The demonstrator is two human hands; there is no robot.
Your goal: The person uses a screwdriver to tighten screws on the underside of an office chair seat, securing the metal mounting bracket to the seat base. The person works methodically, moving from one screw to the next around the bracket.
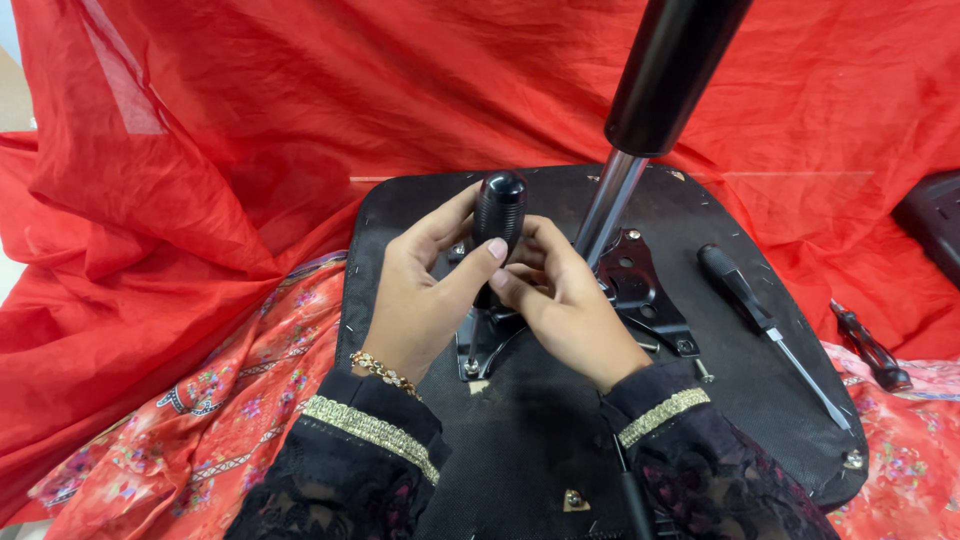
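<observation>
An upturned black chair seat [560, 450] lies on red cloth [250, 130], its underside facing up, and it carries everything the hands work on. Near the middle of the seat a black metal mounting plate [640, 290] is fixed, and from it a shiny gas-lift column [610, 205] rises at a tilt toward the seat's far edge, ending in a thick black cylinder [675, 70] that runs out of the top of the view.

The left hand [420, 300] is curled around a black ribbed knob [499, 208], thumb laid across its front and fingers behind it, so the knob stands upright just left of the column. The right hand [560, 300] is closed lightly beneath the knob, its fingertips touching the stem below the left thumb; what exactly it pinches is hidden by the fingers. Both wrists show dark lace sleeves with gold trim, and a gold bracelet [383, 372] sits on the left wrist.

Toward the seat's right edge a screwdriver [765, 325] with a black handle lies flat, its tip pointing at the near right corner. A loose screw [703, 371] rests between it and the plate. Off the seat, on the cloth beyond the right edge, lies a second dark tool [870, 350]
</observation>
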